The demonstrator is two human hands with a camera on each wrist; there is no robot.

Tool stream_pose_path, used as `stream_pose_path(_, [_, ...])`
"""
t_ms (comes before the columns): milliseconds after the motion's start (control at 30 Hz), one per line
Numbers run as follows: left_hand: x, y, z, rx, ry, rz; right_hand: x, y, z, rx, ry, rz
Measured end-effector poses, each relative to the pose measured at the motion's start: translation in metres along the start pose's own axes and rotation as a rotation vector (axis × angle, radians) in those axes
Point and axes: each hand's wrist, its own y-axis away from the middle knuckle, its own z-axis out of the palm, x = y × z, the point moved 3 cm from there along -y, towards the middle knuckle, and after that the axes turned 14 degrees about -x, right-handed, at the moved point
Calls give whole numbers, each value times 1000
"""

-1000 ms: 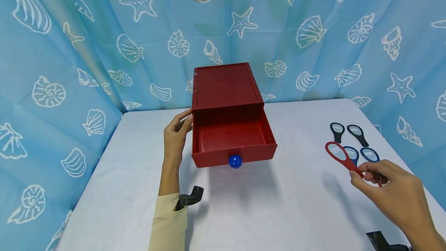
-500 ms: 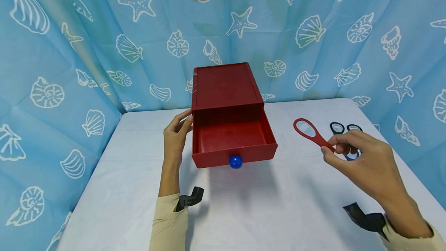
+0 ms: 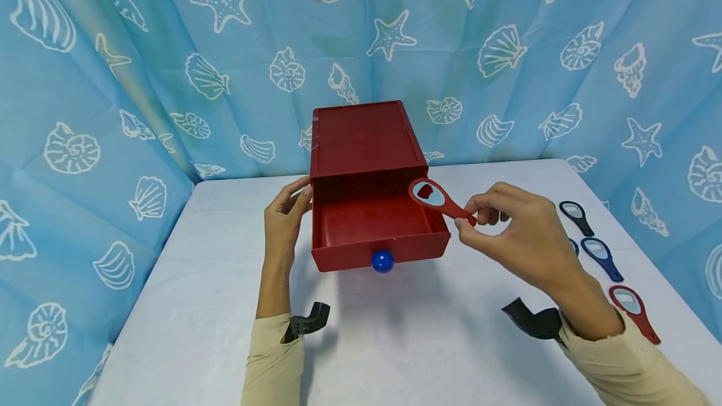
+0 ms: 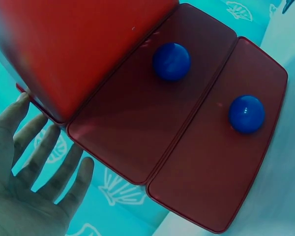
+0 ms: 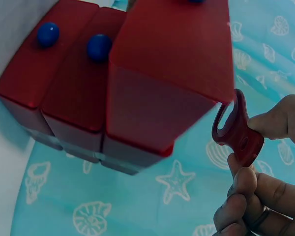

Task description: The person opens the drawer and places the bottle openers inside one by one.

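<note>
A red magnifying glass is pinched by its handle between the thumb and fingers of my right hand. Its lens overlaps the right side of the pulled-out top drawer in the head view. In the right wrist view, the magnifying glass appears beside a corner of that drawer. My left hand rests against the left side of the dark red drawer cabinet; in the left wrist view its fingers are extended along the cabinet's edge. Inside the drawer, the visible floor is bare.
Below the open drawer, two pushed-in drawers with blue knobs show in the left wrist view. On the table's right lie a black magnifying glass, a blue one and another red one. A shell-patterned curtain hangs behind.
My right hand has carried the red magnifying glass leftward, from above the others on the right to the open drawer's right side. The left hand has stayed on the cabinet.
</note>
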Motion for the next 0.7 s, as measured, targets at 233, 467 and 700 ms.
stream_pose_path(233, [-1,0,1,-6,13,21,0,-11,17,-69,-29,20])
stream_pose_path(467, [-3,1,0,-7,8,30,-5,-15,23,-89,-33,-10])
stream_pose_path(700, [-2,-1,0,-11,16,35,-8,-2,13,-41,0,-26])
